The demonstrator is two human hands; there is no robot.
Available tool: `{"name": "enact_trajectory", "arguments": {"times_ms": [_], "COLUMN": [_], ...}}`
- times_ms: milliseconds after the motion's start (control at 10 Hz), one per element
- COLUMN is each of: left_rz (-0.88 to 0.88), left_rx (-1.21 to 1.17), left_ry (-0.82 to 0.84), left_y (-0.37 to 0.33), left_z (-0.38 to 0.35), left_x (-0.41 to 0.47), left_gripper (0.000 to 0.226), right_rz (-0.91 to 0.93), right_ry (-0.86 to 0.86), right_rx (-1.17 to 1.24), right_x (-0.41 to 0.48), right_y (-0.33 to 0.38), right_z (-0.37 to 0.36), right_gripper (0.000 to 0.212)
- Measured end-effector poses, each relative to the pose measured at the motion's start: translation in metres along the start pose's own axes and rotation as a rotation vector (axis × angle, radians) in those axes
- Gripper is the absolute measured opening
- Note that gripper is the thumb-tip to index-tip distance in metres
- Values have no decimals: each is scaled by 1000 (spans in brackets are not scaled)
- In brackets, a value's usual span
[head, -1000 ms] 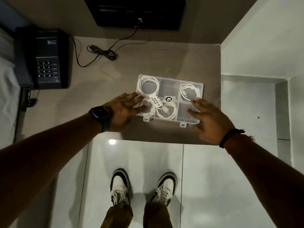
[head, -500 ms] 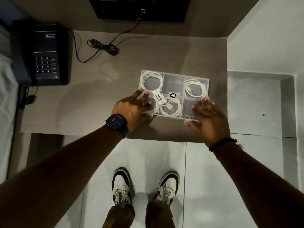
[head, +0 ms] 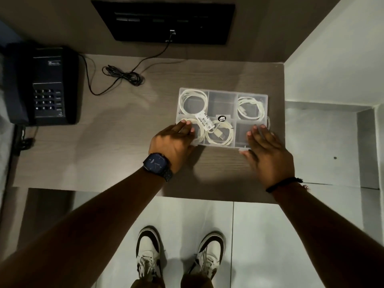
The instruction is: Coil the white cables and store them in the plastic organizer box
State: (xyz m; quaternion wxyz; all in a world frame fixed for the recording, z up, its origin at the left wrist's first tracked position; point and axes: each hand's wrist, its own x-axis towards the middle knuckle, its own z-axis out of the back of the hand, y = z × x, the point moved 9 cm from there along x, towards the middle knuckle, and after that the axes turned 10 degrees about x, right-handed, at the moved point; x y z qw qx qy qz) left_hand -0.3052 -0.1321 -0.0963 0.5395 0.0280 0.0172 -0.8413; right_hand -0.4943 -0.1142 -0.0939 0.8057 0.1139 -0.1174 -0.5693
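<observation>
**Item 1.** Clear plastic organizer box (head: 221, 101), six compartments under a see-through lid (head: 242, 135). It lies flat on the grey wood-grain tabletop (head: 124, 132), right of centre and near the front edge.
- Handling, as I judge it: light, rigid but thin-walled, and smooth enough to skid on the tabletop. The lid would likely flex if I pressed its middle.
- Best hold: the two short ends or the near corners, with pressure kept over the dividers.
- A pale latch tab (head: 244, 150) juts from the near edge. I cannot tell whether it is snapped home.

**Item 2.** Coiled white cables, four by my count, all inside the box:
- far-left compartment (head: 192, 102)
- far-right compartment (head: 250, 109)
- near-left compartment (head: 198, 133), partly under my fingers
- near-middle compartment (head: 219, 135)

They look soft and springy, so I expect them to push up against the lid.

**Item 3.** Left hand (head: 172, 142), fingers laid straight on the lid's near-left corner, gripping nothing. Right hand (head: 268, 150), likewise flat on the near-right corner, thumb just beside the latch tab.

**Item 4.** White price label (head: 204, 121) and round black sticker (head: 222, 118), both on the lid.

**Off-task.** Black desk telephone (head: 47, 86) and thin black cord (head: 122, 75), well apart from the box.
</observation>
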Motion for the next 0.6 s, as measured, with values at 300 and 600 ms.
{"name": "enact_trajectory", "arguments": {"times_ms": [300,600], "left_rz": [106,23], "left_rx": [82,86], "left_ry": [143,190], "left_y": [3,-3], "left_z": [2,-6], "left_x": [104,105], "left_gripper": [50,74], "right_rz": [-97,-233], "right_ry": [150,265], "right_rx": [-95,-93], "right_x": [76,59], "right_y": [-74,-75], "right_z": [2,-5], "right_gripper": [52,91]}}
